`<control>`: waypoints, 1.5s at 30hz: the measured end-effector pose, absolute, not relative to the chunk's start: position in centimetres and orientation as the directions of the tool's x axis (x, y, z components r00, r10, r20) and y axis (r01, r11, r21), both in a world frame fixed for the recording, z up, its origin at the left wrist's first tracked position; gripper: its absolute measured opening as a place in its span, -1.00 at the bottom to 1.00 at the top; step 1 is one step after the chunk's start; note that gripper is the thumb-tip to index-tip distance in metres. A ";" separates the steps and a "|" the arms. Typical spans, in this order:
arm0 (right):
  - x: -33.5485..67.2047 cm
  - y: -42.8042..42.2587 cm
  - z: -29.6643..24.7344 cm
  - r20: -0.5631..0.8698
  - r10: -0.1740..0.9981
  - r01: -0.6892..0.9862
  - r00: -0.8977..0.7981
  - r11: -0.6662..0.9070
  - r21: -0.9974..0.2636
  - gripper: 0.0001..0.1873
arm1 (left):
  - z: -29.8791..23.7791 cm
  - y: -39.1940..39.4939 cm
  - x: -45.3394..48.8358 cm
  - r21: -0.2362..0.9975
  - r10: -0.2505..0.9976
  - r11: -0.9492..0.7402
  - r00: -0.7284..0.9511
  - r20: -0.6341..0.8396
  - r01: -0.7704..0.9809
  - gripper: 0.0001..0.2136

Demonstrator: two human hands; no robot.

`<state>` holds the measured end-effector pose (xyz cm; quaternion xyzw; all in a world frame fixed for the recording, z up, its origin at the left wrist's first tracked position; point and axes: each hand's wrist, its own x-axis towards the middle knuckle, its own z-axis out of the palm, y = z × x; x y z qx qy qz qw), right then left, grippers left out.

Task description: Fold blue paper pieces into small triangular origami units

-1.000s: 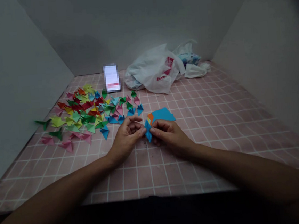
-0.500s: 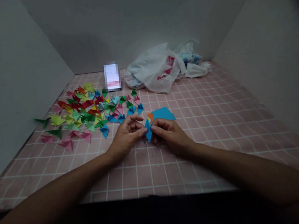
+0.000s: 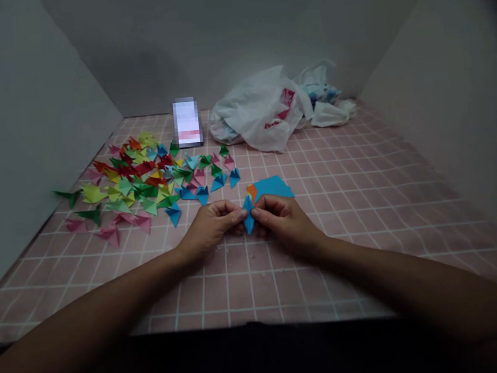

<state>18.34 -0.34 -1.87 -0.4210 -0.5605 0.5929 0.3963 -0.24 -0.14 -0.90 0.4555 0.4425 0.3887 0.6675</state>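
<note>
A small blue folded paper [image 3: 248,221], long and diamond-shaped, stands between my two hands above the table. My left hand [image 3: 217,221] pinches its left edge with thumb and curled fingers. From the other side my right hand [image 3: 284,218] grips its right edge between thumb and forefinger. Just behind my hands lie flat blue paper sheets [image 3: 274,186] with an orange piece [image 3: 252,192] at their left end. To the left spreads a pile of folded paper cranes [image 3: 146,189] in several colours, with blue ones [image 3: 173,214] nearest my left hand.
A phone [image 3: 188,122] with a lit, blurred screen stands upright at the back. Beside it sits a white plastic bag [image 3: 253,113] with red print, and another bag [image 3: 321,90] lies farther right. A pink checked cloth [image 3: 364,217] covers the table; grey walls enclose three sides.
My left hand's raised fingers have curled down and closed on the blue folded paper, which looks narrower now. The camera view has shifted slightly.
</note>
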 end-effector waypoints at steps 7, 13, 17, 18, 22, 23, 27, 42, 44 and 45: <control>18.3 -0.4 -2.0 -0.028 0.919 -0.111 -0.393 -0.078 -0.991 -0.65 | -0.9 0.0 -0.2 0.957 0.938 0.269 0.258 -0.233 -0.111 -0.69; 18.2 -0.3 -1.9 -0.028 0.907 -0.151 -0.421 -0.101 -0.983 -0.63 | -0.9 0.0 -0.1 0.946 0.932 0.288 0.272 -0.241 -0.151 -0.67; 18.3 -0.2 -1.9 -0.042 0.923 -0.066 -0.382 -0.073 -0.995 -0.66 | -0.9 0.0 -0.2 0.954 0.937 0.273 0.256 -0.236 -0.122 -0.67; 18.3 -0.2 -1.9 -0.044 0.928 -0.043 -0.371 -0.064 -0.997 -0.67 | -1.0 -0.1 -0.2 0.957 0.939 0.268 0.253 -0.233 -0.113 -0.68; 18.2 -0.4 -1.9 -0.043 0.949 0.081 -0.311 -0.019 -0.997 -0.68 | -0.9 -0.1 -0.2 0.967 0.946 0.244 0.237 -0.221 -0.072 -0.69; 18.2 -0.4 -1.9 -0.027 0.957 0.123 -0.290 0.009 -0.992 -0.69 | -0.9 -0.1 -0.2 0.968 0.946 0.243 0.235 -0.222 -0.063 -0.70; 18.1 -0.5 -1.8 0.151 0.960 0.281 -0.234 0.216 -0.935 -0.71 | -0.7 -0.2 0.0 0.969 0.942 0.242 0.249 -0.224 -0.044 -0.78; 18.5 -0.2 -1.5 -0.048 0.915 -0.010 -0.401 -0.057 -0.998 -0.67 | -0.4 -0.1 -0.2 0.969 0.903 0.248 0.359 -0.238 0.019 -0.76; 18.5 -0.1 -1.6 -0.065 0.912 -0.033 -0.404 -0.086 -0.996 -0.65 | -0.5 0.0 -0.3 0.963 0.884 0.263 0.386 -0.262 0.052 -0.76; 18.5 -0.1 -1.6 -0.073 0.912 -0.026 -0.404 -0.092 -0.995 -0.65 | -0.6 0.0 -0.3 0.961 0.875 0.267 0.399 -0.272 0.069 -0.77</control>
